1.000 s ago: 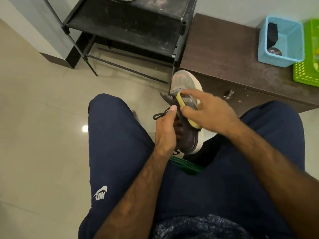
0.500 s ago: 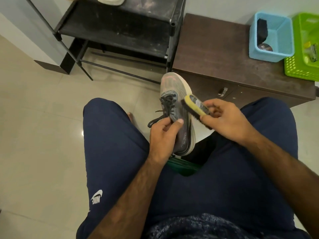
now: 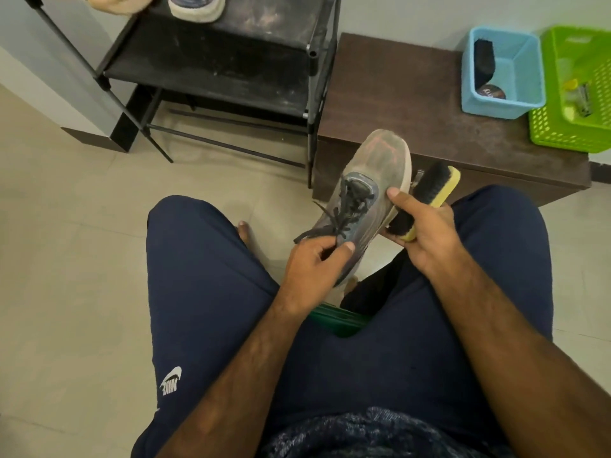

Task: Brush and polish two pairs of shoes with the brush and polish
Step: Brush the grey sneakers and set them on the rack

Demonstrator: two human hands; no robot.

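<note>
The dusty grey lace-up sneaker (image 3: 367, 193) is gripped at its heel by the left hand (image 3: 314, 269) between the knees; the right hand (image 3: 426, 233) clasps the yellow-backed black-bristled brush (image 3: 426, 193) beside it. Navy shorts (image 3: 198, 292) read "NIKE". The pale blue plastic basket (image 3: 525, 61) holds a round polish tin (image 3: 490, 92).

Grey dusty shoe (image 3: 370, 193), black laces; yellow-backed black-bristled brush (image 3: 426, 196); brown counter (image 3: 413, 104); blue basket (image 3: 525, 77), green basket (image 3: 595, 127).
</note>
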